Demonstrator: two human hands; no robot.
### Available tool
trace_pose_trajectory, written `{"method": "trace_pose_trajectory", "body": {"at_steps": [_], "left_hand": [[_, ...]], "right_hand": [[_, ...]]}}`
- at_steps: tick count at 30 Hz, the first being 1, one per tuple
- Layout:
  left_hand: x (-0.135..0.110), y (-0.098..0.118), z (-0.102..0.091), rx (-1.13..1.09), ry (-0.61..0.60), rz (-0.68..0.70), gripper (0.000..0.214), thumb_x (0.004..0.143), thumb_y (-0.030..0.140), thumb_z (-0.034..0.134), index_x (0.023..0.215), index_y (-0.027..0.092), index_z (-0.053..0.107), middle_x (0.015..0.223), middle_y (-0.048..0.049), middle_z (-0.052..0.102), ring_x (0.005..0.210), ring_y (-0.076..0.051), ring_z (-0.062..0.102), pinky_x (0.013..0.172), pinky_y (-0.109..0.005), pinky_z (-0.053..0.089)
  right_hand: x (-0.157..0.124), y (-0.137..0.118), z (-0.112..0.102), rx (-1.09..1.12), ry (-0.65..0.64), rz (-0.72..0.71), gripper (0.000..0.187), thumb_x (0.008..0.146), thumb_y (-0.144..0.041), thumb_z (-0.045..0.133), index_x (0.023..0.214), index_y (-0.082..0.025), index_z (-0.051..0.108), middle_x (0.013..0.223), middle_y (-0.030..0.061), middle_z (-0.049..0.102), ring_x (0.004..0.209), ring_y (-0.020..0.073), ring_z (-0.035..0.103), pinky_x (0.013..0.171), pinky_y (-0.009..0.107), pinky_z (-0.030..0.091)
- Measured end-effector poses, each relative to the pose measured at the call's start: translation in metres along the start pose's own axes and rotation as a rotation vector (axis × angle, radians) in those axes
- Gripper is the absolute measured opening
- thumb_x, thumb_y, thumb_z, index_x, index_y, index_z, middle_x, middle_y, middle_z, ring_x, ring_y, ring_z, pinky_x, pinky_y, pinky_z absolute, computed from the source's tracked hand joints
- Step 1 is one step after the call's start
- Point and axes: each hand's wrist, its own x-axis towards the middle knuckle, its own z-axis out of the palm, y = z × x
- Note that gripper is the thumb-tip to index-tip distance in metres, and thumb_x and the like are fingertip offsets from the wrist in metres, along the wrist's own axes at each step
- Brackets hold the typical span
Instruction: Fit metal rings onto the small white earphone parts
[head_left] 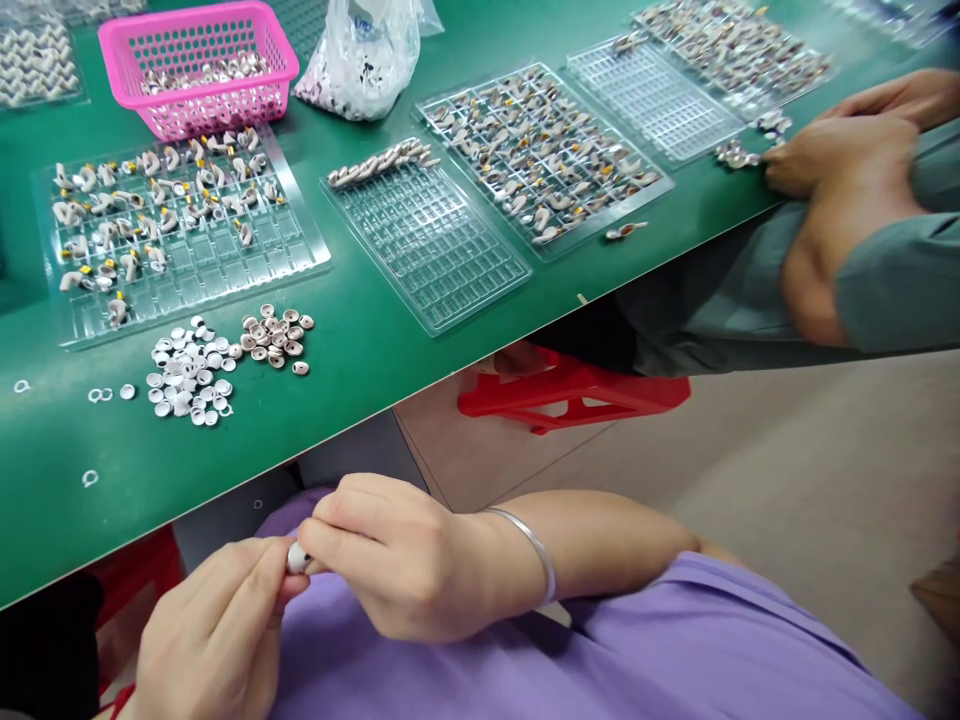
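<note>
Below the table's front edge, over my purple lap, my left hand (214, 630) and my right hand (397, 560) meet fingertip to fingertip. Both pinch one small white part (297, 557) between them; most of it is hidden by the fingers. A silver bangle (534, 548) circles my right wrist. On the green table (375, 330) above lie a pile of white discs (187, 375) and a smaller pile of brownish caps (276, 337), both out of reach of the hands.
A clear tray (176, 230) partly filled with small parts, an empty clear tray (431, 240), a full tray (544, 150) and a pink basket (199, 65) stand on the table. A co-worker's hands (840, 160) rest at the right. A red stool (574, 390) stands below.
</note>
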Motion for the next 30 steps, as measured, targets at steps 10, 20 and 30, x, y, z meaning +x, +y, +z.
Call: {"method": "trace_pose_trajectory", "body": {"at_steps": [10,20,30], "left_hand": [[0.006,0.002,0.001,0.065,-0.023,0.069,0.019,0.101,0.005,0.042,0.098,0.007,0.061,0.081,-0.0097,0.071,0.076,-0.014,0.066,0.071,-0.023,0.056],[-0.004,0.0,0.001,0.155,-0.007,0.205,0.018,0.097,0.0,0.046,0.096,0.003,0.064,0.085,-0.014,0.072,0.084,-0.021,0.069,0.078,-0.032,0.058],[0.008,0.005,0.0,0.134,-0.024,0.122,0.018,0.099,0.004,0.044,0.095,0.008,0.061,0.079,-0.0089,0.071,0.072,-0.016,0.067,0.07,-0.026,0.055]], "right_hand": [[-0.006,0.005,-0.003,-0.082,0.014,-0.16,0.031,0.097,-0.007,0.042,0.086,-0.002,0.071,0.075,0.0087,0.059,0.062,0.0156,0.044,0.057,0.031,0.042],[-0.004,0.009,-0.007,0.025,-0.033,-0.188,0.032,0.097,-0.004,0.04,0.089,0.001,0.07,0.074,0.0097,0.06,0.064,0.0163,0.043,0.057,0.031,0.042],[-0.002,0.008,-0.008,0.005,-0.046,-0.167,0.031,0.095,-0.003,0.041,0.083,-0.003,0.069,0.073,0.0085,0.059,0.061,0.0161,0.041,0.058,0.031,0.04]]}}
